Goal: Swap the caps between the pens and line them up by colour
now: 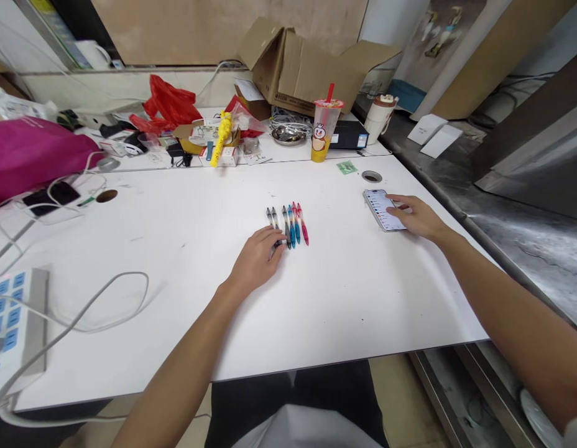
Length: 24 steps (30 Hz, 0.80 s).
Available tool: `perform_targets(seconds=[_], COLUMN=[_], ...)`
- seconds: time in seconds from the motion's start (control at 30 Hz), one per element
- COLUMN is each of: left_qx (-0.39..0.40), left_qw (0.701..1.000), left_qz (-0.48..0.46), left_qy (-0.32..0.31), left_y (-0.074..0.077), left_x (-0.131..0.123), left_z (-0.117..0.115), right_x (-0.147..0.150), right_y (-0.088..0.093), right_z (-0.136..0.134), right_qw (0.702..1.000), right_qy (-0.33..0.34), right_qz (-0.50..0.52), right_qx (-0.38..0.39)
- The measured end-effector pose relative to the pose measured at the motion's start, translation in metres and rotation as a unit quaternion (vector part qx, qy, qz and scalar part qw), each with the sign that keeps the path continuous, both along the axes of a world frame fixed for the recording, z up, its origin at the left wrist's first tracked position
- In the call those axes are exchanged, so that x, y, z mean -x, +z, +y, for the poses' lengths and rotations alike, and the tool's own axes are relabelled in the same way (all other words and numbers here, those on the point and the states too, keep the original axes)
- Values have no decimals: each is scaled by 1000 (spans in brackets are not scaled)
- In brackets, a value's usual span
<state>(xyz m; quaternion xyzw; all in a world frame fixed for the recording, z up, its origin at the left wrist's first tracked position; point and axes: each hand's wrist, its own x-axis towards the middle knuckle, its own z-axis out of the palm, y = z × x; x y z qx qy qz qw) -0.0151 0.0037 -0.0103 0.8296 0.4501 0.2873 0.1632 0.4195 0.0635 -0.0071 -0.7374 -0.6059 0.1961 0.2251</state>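
Note:
A row of several click pens lies side by side at mid-table: black ones (269,216) on the left, blue ones (291,230) beside them, and pink-red ones (304,231) at the right end. My left hand (258,256) has its fingers curled over the lower ends of the black pens, with the thumb on the near side; the fingertips partly hide those pens. Farther right, a smartphone (378,210) rests face up with a lit screen showing a list. My right hand (418,215) reaches over its right edge, fingers stretched out and touching the screen.
Behind the phone lie a tape roll (372,177) and a green packet (347,167). A drink cup (322,130) with a red straw stands near a cardboard box (307,68). Clutter and a pink bag (41,152) fill the back left; a cabled keypad device (18,317) sits front left.

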Motion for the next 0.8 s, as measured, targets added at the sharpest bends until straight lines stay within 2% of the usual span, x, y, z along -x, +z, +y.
perform_targets(seconds=[0.13, 0.27, 0.43, 0.5, 0.67, 0.8], left_qx=[-2, 2, 5, 5, 3, -1], left_qw=[1000, 1000, 1000, 1000, 1000, 1000], left_qz=[-1, 0, 2, 4, 0, 0], left_qy=[-1, 1, 1, 0, -1, -3], left_y=[-1, -1, 0, 0, 0, -1], left_x=[0, 1, 1, 1, 1, 1], left_z=[1, 1, 1, 1, 1, 1], right_x=[-1, 6, 12, 12, 8, 0], right_y=[-8, -6, 1, 0, -9, -20], right_z=[3, 3, 0, -1, -4, -1], right_qw=[998, 996, 994, 992, 993, 989], right_qy=[36, 51, -13, -10, 20, 48], right_qz=[-41, -49, 49, 54, 25, 3], right_qx=[-19, -45, -98, -111, -110, -141])
